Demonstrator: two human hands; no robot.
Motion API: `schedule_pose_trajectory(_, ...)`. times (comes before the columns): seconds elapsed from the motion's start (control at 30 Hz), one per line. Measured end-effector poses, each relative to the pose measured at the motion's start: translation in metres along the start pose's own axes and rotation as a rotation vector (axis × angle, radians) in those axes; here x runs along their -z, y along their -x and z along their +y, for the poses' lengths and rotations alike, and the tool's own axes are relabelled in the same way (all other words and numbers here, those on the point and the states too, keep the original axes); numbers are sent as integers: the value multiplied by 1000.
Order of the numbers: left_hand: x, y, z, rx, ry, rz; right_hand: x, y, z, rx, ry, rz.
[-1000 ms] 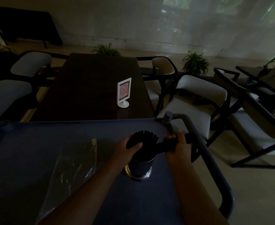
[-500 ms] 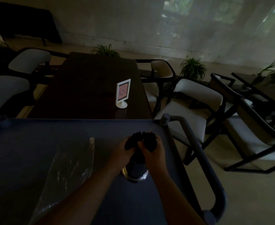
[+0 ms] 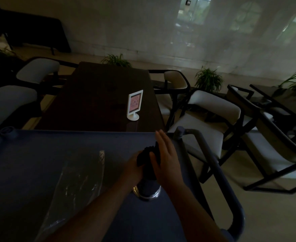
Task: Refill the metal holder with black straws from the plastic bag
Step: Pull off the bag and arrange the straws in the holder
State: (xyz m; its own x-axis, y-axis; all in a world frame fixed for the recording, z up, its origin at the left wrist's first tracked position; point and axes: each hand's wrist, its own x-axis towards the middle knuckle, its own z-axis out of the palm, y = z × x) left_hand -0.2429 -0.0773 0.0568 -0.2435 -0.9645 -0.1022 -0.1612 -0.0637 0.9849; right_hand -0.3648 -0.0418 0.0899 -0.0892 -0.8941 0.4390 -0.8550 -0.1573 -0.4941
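A round metal holder [image 3: 147, 189] stands upright on the blue cart top [image 3: 39, 163], packed with a bundle of black straws [image 3: 146, 155]. My left hand [image 3: 132, 165] wraps around the left side of the bundle just above the holder. My right hand [image 3: 166, 158] lies flat against the right side of the straw tops, fingers straight and pointing away from me. A clear plastic bag [image 3: 77, 186] lies flat on the cart to the left of the holder; it looks empty.
The cart's grey handle bar [image 3: 213, 168] runs along its right side. Beyond the cart is a dark table [image 3: 100, 102] with a small white sign stand [image 3: 134, 105]. White-cushioned chairs [image 3: 210, 119] flank the table, and potted plants stand along the back wall.
My right hand brought a handful of straws from the right into the holder, closed around the bundle, and now has opened flat against its side. The left hand stayed on the bundle.
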Motion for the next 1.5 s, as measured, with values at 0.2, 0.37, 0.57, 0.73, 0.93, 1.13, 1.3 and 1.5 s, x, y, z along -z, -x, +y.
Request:
schedule_pose_trajectory(0.2, 3, -3, 6, 8, -125, -39, -6, 1, 7, 92, 305, -116)
schedule_pose_trajectory(0.37, 7, 6, 3, 41, 46, -149, -8, 8, 2, -1, 457, -228)
schedule_pose_trajectory(0.57, 12, 8, -1, -22, 15, -213, 8, 3, 10, -121, -40, -89)
schedule_pose_trajectory(0.73, 19, 8, -8, 57, 44, -268, 12, 35, 44, -358, -374, -142)
schedule_pose_trajectory(0.93, 19, 4, 3, -60, -220, -444, -17, 39, 53, -436, -709, -274)
schedule_pose_trajectory(1.13, 15, -5, -3, -8, -261, -393, -25, 22, 51, -374, -698, -222)
schedule_pose_trajectory(1.3, 6, -9, 0, -44, -259, -311, -34, 18, 52, -383, -599, -120)
schedule_pose_trajectory(1.5, 5, -15, -5, 5, -36, -255, -31, 15, 57, -427, -618, -71)
